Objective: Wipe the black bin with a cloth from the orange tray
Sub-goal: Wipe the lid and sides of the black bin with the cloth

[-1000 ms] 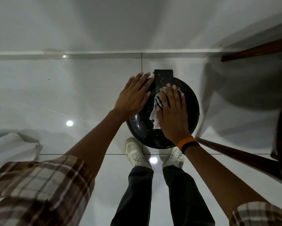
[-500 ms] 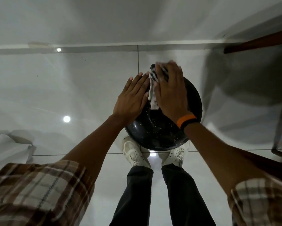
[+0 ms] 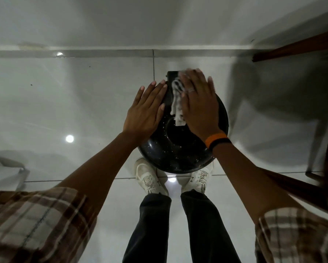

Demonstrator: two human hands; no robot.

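A round black bin (image 3: 178, 149) with a glossy speckled lid stands on the floor in front of my feet. My right hand (image 3: 199, 107) lies flat on the far part of the lid and presses a white striped cloth (image 3: 176, 103) against it; the cloth's end trails out to the left from under my palm. My left hand (image 3: 146, 111) rests flat with spread fingers on the lid's left edge, holding nothing. The hinge block at the lid's far side is partly covered by my right fingers. The orange tray is not in view.
White glossy floor tiles (image 3: 74, 103) meet a wall skirting at the back. Dark wooden furniture legs (image 3: 296, 46) stand at the right, one running low near my right arm. A white object (image 3: 4, 168) lies at the far left. My white shoes (image 3: 150, 177) stand just under the bin.
My right hand with the cloth slid from the lid's middle toward its far edge over the hinge. My left hand stayed on the left rim.
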